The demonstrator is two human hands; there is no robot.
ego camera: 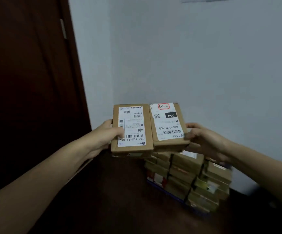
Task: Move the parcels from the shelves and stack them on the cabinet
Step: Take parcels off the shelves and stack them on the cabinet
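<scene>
Gripping left parcel (131, 130) with left hand (105, 135), thumb curled over its top; gripping right parcel (168, 125) with right hand (203, 141), fingers curled round outer edge. Both held side by side, touching, just above stack (187, 178) on cabinet (113, 191).

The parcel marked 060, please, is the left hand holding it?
No, the right hand grips the parcel marked 060; the left hand holds the other parcel.

Two pale bluish-white walls (204, 56) meet in a corner under dim, even light. A dark brown wooden door (27, 73) stands at left, with a metal hinge (63, 29) on its edge.
</scene>
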